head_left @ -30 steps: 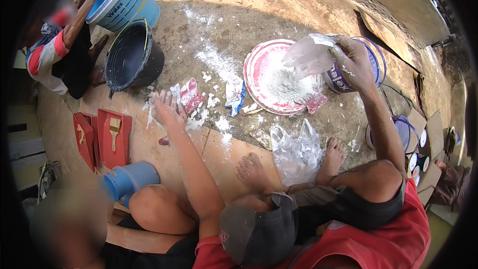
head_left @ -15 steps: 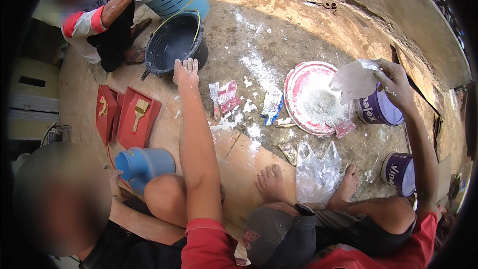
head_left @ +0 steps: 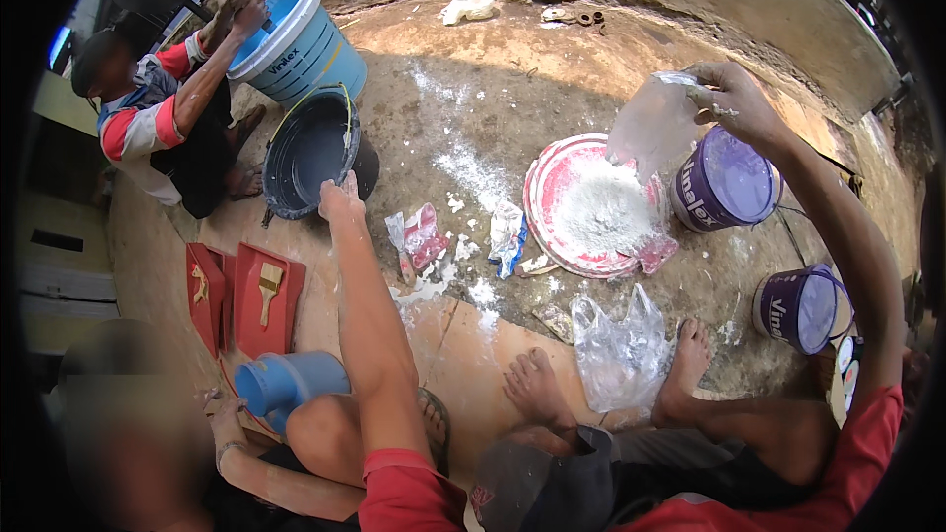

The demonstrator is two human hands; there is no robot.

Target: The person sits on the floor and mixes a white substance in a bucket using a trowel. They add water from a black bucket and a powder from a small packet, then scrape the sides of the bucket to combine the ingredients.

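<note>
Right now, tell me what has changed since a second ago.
The left hand has moved forward and left from beside the red packet to the near rim of the black bucket; whether it grips it is unclear. The right hand still holds the translucent bag over the white powder. The paintbrush stays in the red tray.

The left hand (head_left: 340, 200) is hiding some of the black bucket (head_left: 367, 156), the bag (head_left: 650, 128) is covering part of the round lid (head_left: 538, 192), and a nearby head (head_left: 128, 433) is looking blurry.
</note>
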